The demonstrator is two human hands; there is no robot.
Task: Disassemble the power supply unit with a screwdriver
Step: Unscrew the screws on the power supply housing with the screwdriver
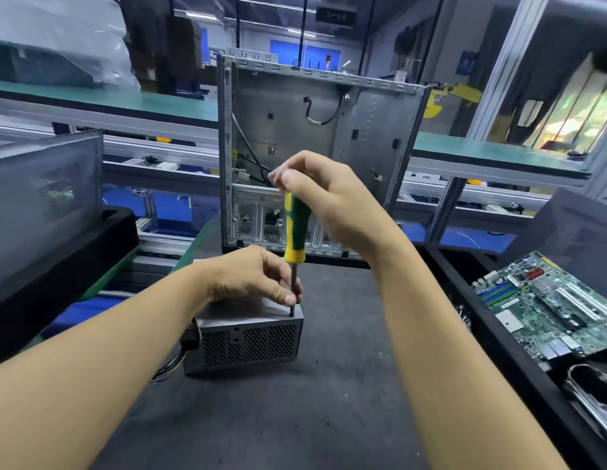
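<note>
One screwdriver: standing upright, tip pressing on the top corner of the power supply.
Right hand: I am gripping the handle's top.
Left hand: I am pinching the shaft.
Power supply: sitting on the desk.

Screwdriver: handle dark green with a yellow lengthwise stripe and a yellow collar; shaft dark metal.
Power supply unit: plain grey metal casing; the near face is a honeycomb grille, dark holes on grey.
Wire bundle at its left end: yellow, black and pale strands.
Work mat: dark grey, faintly speckled.
Computer chassis: bare silver-grey sheet metal, perforated mesh low down.
Motherboard: green board, blue and white slots, one red part.
Tray under it: black.
Shelf tops: green.
</note>
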